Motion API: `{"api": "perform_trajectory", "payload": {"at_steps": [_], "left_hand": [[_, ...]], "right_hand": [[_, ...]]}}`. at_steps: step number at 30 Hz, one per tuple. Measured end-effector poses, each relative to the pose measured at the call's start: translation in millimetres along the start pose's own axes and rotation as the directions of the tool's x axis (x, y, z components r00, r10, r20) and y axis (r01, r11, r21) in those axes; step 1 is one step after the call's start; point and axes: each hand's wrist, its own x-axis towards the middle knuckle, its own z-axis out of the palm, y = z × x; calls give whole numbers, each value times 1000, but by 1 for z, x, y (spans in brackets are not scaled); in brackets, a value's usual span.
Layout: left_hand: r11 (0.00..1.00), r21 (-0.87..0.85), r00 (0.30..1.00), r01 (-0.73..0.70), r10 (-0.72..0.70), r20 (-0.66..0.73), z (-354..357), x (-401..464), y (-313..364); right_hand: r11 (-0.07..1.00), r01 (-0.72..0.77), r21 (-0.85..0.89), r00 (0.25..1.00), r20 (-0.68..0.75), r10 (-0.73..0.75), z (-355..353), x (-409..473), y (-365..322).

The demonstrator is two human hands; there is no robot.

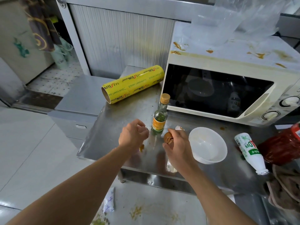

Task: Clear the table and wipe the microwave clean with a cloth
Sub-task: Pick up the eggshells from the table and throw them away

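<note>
My right hand (pixel 176 144) grips a cracked brown eggshell (pixel 168 137) just above the steel table (pixel 113 135). My left hand (pixel 132 136) hovers beside it with fingers curled and apart, holding nothing; what is under it is hidden. Between the hands stands a small glass bottle (pixel 159 117) with a tan cap. A piece of white eggshell (pixel 178 127) lies behind my right hand. To the right sits a white bowl (pixel 207 145), and a white plastic bottle (pixel 250 151) lies on its side. The stained white microwave (pixel 227 75) stands at the back right. A brownish cloth (pixel 285 192) hangs at the table's right edge.
A yellow roll of cling wrap (pixel 133 84) lies at the back left of the table. A red bag (pixel 282 146) lies at the right. Clear plastic containers (pixel 227 25) sit on the microwave. An orange smear (pixel 141 148) marks the table. Litter and a wrapper (pixel 109 200) lie on the floor.
</note>
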Motion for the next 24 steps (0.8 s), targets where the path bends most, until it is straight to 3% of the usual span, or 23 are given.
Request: {"api": "perform_trajectory", "payload": {"at_steps": [3,10,14,18,24], "left_hand": [[993,-101,997,67,-70,-25,-16,10,-2],[972,228,997,-52,62,-39,-17,38,-19],[894,434,993,-115,89,80,-13,44,-34],[911,408,991,-54,-1,135,-15,45,-43],[951,309,995,-26,-7,104,-31,37,-35]], "right_hand": [[1000,8,10,1000,23,-8,2,2,-9],[1000,15,21,999,38,-16,9,10,-16],[1000,4,28,998,55,-5,14,12,-15],[999,-3,33,998,63,1,16,11,-15],[1000,-1,18,997,79,-1,13,5,-25]]}}
